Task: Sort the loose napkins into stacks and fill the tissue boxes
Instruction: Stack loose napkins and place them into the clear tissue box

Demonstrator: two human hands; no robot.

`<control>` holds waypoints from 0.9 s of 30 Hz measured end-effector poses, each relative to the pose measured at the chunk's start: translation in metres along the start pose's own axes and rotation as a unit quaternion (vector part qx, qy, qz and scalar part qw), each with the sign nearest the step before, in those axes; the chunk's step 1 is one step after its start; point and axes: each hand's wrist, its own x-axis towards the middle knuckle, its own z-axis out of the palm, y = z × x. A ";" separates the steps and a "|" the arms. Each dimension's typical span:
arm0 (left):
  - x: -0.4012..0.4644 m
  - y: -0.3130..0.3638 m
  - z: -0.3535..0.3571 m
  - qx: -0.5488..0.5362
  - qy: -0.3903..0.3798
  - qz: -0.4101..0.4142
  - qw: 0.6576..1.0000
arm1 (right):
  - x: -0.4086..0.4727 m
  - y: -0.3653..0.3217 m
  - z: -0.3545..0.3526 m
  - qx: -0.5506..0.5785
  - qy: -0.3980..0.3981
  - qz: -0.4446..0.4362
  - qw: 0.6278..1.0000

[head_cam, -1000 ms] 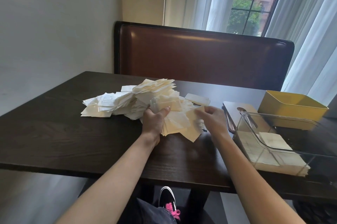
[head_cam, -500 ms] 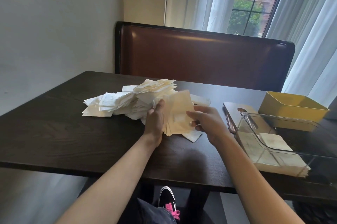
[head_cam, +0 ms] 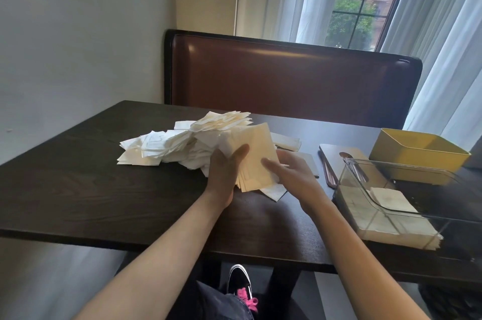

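The left hand [head_cam: 226,172] and right hand [head_cam: 292,171] pinch a squared bundle of napkins [head_cam: 257,160] between them, above the table's [head_cam: 78,189] middle. Behind it, a big loose pile [head_cam: 182,145] remains unsorted. By the right edge, the clear box [head_cam: 407,189] holds few napkins; the yellow box's [head_cam: 417,155] contents are hidden. I judge the work early.

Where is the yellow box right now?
In the head view, the yellow box sits at the table's far right, just behind the clear box and below the curtain.
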 end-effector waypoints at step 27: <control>-0.050 -0.013 0.020 0.186 -0.086 0.012 0.979 | -0.042 0.024 -0.007 0.223 0.125 0.028 0.966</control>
